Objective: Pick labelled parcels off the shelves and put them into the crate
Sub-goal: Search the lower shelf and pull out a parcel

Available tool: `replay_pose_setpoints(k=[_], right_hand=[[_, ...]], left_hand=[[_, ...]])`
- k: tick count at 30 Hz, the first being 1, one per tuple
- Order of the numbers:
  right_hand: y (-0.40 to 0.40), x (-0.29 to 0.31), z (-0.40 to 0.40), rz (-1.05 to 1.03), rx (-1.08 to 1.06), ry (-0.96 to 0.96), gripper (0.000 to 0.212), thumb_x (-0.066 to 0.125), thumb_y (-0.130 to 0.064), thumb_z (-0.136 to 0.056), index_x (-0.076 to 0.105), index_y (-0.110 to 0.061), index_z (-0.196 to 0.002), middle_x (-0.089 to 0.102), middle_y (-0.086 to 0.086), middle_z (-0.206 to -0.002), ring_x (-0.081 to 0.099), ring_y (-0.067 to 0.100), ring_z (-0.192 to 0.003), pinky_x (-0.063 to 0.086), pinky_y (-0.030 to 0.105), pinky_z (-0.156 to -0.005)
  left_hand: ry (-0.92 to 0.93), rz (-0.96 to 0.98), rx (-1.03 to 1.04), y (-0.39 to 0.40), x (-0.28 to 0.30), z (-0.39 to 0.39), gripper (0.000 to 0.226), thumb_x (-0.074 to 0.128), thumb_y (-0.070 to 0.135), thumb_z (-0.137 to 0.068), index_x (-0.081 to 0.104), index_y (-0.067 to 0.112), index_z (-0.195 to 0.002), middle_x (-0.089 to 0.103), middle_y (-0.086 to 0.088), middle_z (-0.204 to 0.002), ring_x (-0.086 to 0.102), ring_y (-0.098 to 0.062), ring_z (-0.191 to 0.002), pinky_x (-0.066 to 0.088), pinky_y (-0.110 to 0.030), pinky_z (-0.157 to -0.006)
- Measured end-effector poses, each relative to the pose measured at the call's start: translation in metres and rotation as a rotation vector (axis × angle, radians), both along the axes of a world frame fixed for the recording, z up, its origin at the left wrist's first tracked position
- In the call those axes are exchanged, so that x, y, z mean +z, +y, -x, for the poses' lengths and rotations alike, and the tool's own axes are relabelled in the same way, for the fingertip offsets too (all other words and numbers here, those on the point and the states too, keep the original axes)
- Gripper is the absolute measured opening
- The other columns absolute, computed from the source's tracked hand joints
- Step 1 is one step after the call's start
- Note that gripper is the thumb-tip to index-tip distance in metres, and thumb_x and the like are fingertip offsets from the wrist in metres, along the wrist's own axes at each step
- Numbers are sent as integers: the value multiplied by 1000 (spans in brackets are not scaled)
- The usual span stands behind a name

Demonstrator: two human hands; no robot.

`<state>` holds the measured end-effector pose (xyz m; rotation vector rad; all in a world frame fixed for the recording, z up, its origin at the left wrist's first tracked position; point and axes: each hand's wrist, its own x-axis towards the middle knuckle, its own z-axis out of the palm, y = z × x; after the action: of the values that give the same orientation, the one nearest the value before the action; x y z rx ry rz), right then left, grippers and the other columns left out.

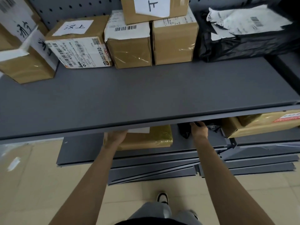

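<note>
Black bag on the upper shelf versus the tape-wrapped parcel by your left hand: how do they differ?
The black bag is soft, crumpled plastic; the tape-wrapped parcel is flat, yellowish-brown and glossy. The bag sits in full view on the upper shelf; the parcel lies on the lower shelf, partly hidden, with the left hand against it. Both carry white labels.

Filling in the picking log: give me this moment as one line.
stage: reaching under upper shelf | left hand: on tape-wrapped parcel | right hand: at black bag | crate: not visible
</note>
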<state>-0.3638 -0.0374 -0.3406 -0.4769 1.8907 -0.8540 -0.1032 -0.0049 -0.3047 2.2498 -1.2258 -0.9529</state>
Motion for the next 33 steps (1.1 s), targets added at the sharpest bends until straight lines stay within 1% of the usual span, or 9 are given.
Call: replay_pose_setpoints(k=[2, 4, 7, 11, 16, 21, 24, 28, 33], right_hand=[[0, 1, 0, 33, -33, -7, 23, 51, -15, -93, 59, -5, -113, 60, 14, -97, 50, 23, -87, 38, 29, -74], [6, 3, -1, 52, -69, 0, 9, 50, -14, -93, 57, -10, -97, 56, 11, -79, 48, 22, -84, 36, 28, -72], [28, 6, -4, 60, -84, -27, 29, 51, -13, -93, 61, -2, -118, 66, 16, -106, 57, 28, -96, 41, 30, -79], [71, 12, -2, 67, -78, 6, 36, 54, -15, -93, 58, -8, -127, 65, 17, -115, 60, 27, -96, 41, 27, -78], [118, 5, 21, 23, -6, 38, 31, 54, -20, -93, 64, -12, -122, 67, 11, -117, 62, 25, -102, 42, 23, -77], [145, -7, 48, -114, 201, -122, 35, 55, -19, -91, 62, -13, -125, 68, 10, -110, 61, 22, -99, 45, 29, -82], [152, -12, 56, -141, 252, -201, 36, 54, -17, -90, 62, -14, -125, 62, 6, -97, 58, 22, -96, 38, 27, -76], [160, -19, 68, -163, 278, -174, 34, 54, -20, -90, 65, -15, -122, 63, 5, -100, 59, 28, -113, 38, 27, -76], [167, -20, 82, -177, 331, -193, 34, 55, -19, -90, 64, -16, -122, 66, 8, -120, 59, 27, -114, 39, 29, -87]], left_hand=[[-52, 278, -124, 2, -2, 24, 26, 55, 18, -93, 55, 13, -118, 57, -7, -120, 48, -20, -113, 34, -28, -100], [-178, 368, -291, 4, 1, 60, 36, 53, 24, -94, 52, 8, -126, 57, -9, -125, 49, -24, -116, 34, -31, -100], [-203, 286, -496, 1, 0, 104, 47, 48, 29, -95, 41, 8, -136, 50, -12, -136, 47, -28, -123, 33, -32, -103], [92, 196, -630, 15, 2, 158, 56, 53, 24, -93, 30, 20, -143, 39, -8, -145, 40, -24, -130, 35, -32, -103], [185, -216, -538, 36, -17, 194, 81, 57, 35, -90, 4, 19, -149, 6, -8, -157, 16, -24, -143, 23, -36, -111], [193, -284, -449, 64, -35, 213, 82, 61, 26, -87, 7, 20, -149, -6, -7, -157, 12, -24, -143, 22, -33, -110], [148, -266, -406, 75, -41, 222, 80, 61, 23, -87, 11, 20, -149, -7, -5, -157, 17, -25, -142, 26, -33, -108], [188, -283, -275, 85, -46, 226, 90, 64, 17, -84, 3, 28, -149, 4, -12, -154, 28, -31, -136, 34, -32, -99], [321, -237, -153, 91, -53, 223, 101, 68, 8, -80, 0, 35, -148, 17, -11, -154, 23, -28, -139, 33, -37, -101]])
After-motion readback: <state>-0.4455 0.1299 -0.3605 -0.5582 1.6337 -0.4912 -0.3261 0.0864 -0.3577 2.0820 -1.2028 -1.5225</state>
